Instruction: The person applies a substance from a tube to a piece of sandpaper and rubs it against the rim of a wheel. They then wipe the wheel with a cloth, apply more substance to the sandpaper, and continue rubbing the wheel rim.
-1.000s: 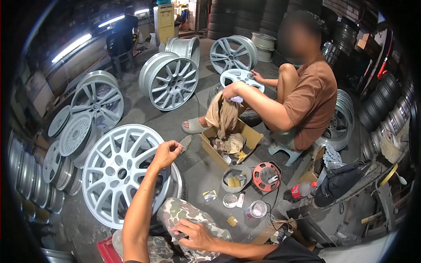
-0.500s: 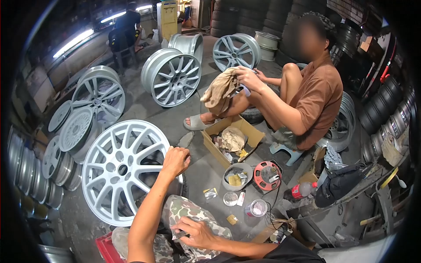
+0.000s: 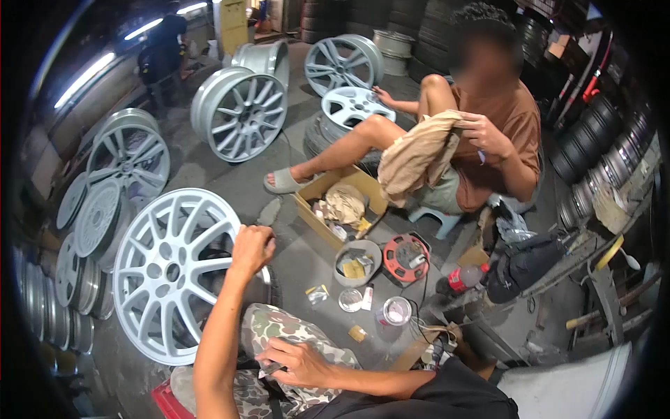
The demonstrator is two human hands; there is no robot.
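A white multi-spoke alloy wheel (image 3: 172,274) stands tilted in front of me, with part of a tyre behind it. My left hand (image 3: 251,249) is at the wheel's right edge, its fingers curled closed over the rim. Over my camouflage-trousered knee, my right hand (image 3: 296,361) pinches a small thin grey piece (image 3: 268,371); its exact kind is hard to make out. Beside my knee on the floor lie a small printed packet (image 3: 316,294) and a brown scrap (image 3: 357,333).
Opposite, a co-worker (image 3: 492,119) sits on a low stool holding a tan cloth (image 3: 419,157) beside another white wheel (image 3: 356,106). Between us are a cardboard box (image 3: 317,223), a grey bowl (image 3: 358,264), a red cable reel (image 3: 407,260), a clear cup (image 3: 396,311) and a cola bottle (image 3: 467,278).
My view has swung right, so the scene shifts left. The co-worker has drawn the cloth back to the right and lowered it, and a white wheel now shows. My hands keep nearly the same pose.
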